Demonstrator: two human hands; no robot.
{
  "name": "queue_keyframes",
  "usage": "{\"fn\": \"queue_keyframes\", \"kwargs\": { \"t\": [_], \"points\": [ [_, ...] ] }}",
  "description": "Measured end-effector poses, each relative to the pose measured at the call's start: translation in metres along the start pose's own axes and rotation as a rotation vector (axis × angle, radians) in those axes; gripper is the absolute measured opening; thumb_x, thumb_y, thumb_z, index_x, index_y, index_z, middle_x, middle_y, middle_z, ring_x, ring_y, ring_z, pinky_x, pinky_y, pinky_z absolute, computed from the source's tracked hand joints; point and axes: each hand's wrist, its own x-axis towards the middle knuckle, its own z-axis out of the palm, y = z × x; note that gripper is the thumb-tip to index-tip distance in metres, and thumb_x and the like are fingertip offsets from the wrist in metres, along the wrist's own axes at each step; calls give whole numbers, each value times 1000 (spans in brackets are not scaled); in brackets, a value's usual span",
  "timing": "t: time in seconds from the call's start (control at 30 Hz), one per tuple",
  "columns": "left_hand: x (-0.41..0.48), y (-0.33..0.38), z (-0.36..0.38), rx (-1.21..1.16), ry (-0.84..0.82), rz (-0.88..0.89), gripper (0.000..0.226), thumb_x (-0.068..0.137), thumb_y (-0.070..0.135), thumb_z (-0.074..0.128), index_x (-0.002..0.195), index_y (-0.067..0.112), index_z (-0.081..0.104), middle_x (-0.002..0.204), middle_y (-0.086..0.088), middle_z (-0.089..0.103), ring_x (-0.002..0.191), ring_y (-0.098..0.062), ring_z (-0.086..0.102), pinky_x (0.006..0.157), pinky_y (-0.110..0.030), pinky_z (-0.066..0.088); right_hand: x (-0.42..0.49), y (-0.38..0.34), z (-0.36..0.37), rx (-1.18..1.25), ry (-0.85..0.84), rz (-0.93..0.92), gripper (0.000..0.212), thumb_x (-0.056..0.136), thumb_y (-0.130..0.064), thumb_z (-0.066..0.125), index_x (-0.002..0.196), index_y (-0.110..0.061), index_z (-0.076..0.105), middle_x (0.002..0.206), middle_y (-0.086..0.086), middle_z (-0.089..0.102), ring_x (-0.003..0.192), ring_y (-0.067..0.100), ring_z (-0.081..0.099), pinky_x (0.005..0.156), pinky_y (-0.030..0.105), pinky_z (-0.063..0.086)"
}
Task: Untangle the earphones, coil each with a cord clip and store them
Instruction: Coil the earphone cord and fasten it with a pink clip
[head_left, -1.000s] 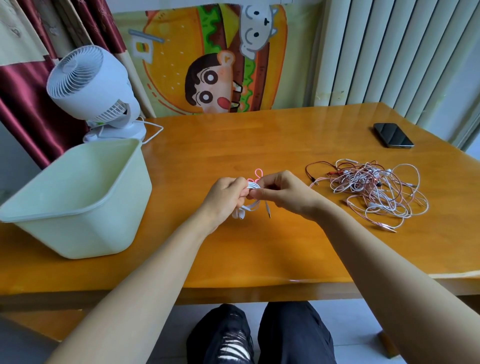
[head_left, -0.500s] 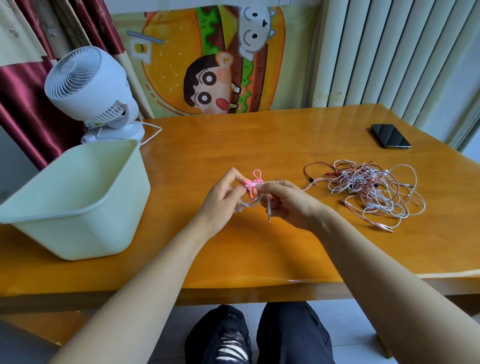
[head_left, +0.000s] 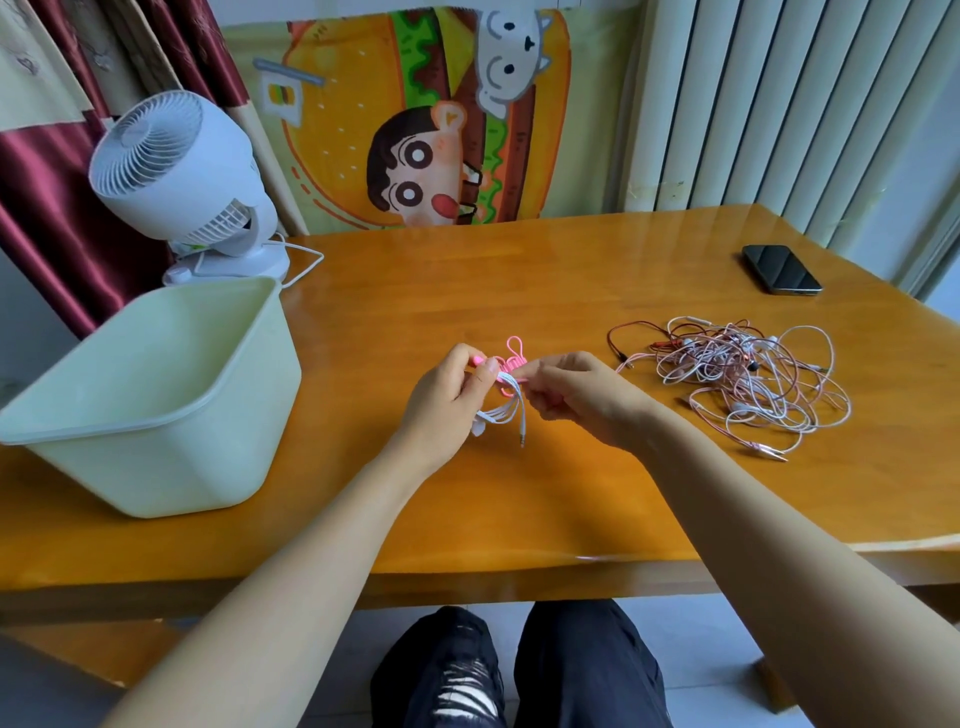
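White earphone coil (head_left: 506, 405), hanging above the table (head_left: 467, 291): pinching its top in the left hand (head_left: 447, 400), pinching the pink cord clip (head_left: 511, 361) in the right hand (head_left: 582, 397); best squeezing loops together while cinching, before dropping into the green bin (head_left: 156, 457).

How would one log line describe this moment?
left hand: holds white earphone coil; right hand: pinches pink cord clip around it; tangled earphones: on table

— Where are the arms?
— Bare left forearm (head_left: 291, 561) enters from seven o'clock, right forearm (head_left: 769, 530) from five; left hand (head_left: 447, 397) and right hand (head_left: 579, 397) nearly meet mid-frame.
— Grip?
— Curled fingers of each pinch an end of a thin pink cord clip (head_left: 511, 359).
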Motion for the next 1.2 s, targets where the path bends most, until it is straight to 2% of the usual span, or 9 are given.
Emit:
{"fn": "queue_keyframes", "kwargs": {
  "t": [0.17, 0.3, 0.43, 0.6, 0.83, 0.93, 1.03, 1.13, 1.2],
  "points": [
    [4, -3, 8, 66, 95, -67, 23, 103, 33, 42, 98, 11, 48, 68, 4, 48, 58, -15, 47, 52, -24, 35, 0, -6, 6, -65, 340, -214, 3, 86, -1, 67, 83, -2, 69, 67, 4, 66, 54, 7, 59, 51, 18, 42],
    [11, 5, 9, -106, 197, -184, 31, 104, 35, 37, 107, 5, 48, 74, -5, 58, 60, -26, 62, 57, -36, 48, -6, -8, 28, -132, 233, -303, 15, 93, -14, 61, 92, -4, 73, 73, 9, 71, 64, 13, 64, 57, 26, 50],
    [12, 8, 8, -175, 203, -225, 36, 104, 38, 36, 116, 7, 50, 88, -14, 68, 67, -27, 67, 67, -40, 56, -5, -5, 33, -138, 225, -333, 17, 92, -5, 62, 105, -5, 74, 85, 8, 75, 72, 11, 66, 67, 24, 53],
    [9, 13, 6, -225, 188, -189, 31, 104, 35, 40, 116, 9, 49, 93, -9, 69, 59, -17, 68, 62, -28, 56, -3, -8, 36, 43, 305, -318, 10, 82, -1, 75, 88, -8, 71, 79, 8, 74, 74, 19, 70, 66, 28, 53],
    [5, 20, 11, -296, 189, -117, 27, 103, 28, 45, 110, 3, 51, 63, 6, 53, 52, -7, 53, 56, -32, 48, -1, 0, 42, -148, 472, -437, 20, 78, 4, 74, 85, -10, 61, 77, 8, 69, 71, 22, 68, 64, 33, 58],
    [4, 24, 11, -276, 149, -87, 27, 104, 28, 43, 104, 3, 53, 61, 8, 53, 55, -11, 52, 58, -35, 47, 2, 3, 40, -234, 518, -478, 20, 79, 2, 70, 89, -8, 56, 76, 3, 61, 65, 15, 57, 59, 29, 49],
    [1, 28, 10, -304, 78, -55, 25, 105, 25, 40, 102, 4, 52, 50, 15, 55, 53, -10, 57, 59, -37, 50, 5, 1, 36, -408, 576, -548, 22, 79, 0, 66, 97, -11, 58, 87, -1, 53, 76, 11, 48, 63, 26, 42],
    [0, 28, 7, -310, 51, -38, 23, 105, 27, 41, 100, 8, 53, 50, 16, 54, 54, -15, 57, 56, -36, 47, 8, -1, 28, -548, 493, -500, 19, 86, -7, 63, 104, -13, 66, 99, -1, 63, 87, 11, 55, 71, 21, 45],
    [0, 26, 5, -314, 67, -33, 23, 103, 27, 44, 94, 10, 56, 51, 17, 53, 50, -12, 53, 55, -33, 45, 10, 0, 23, -518, 337, -376, 11, 91, -16, 59, 93, -9, 68, 84, 7, 68, 71, 12, 57, 62, 28, 44]
  ]
}}
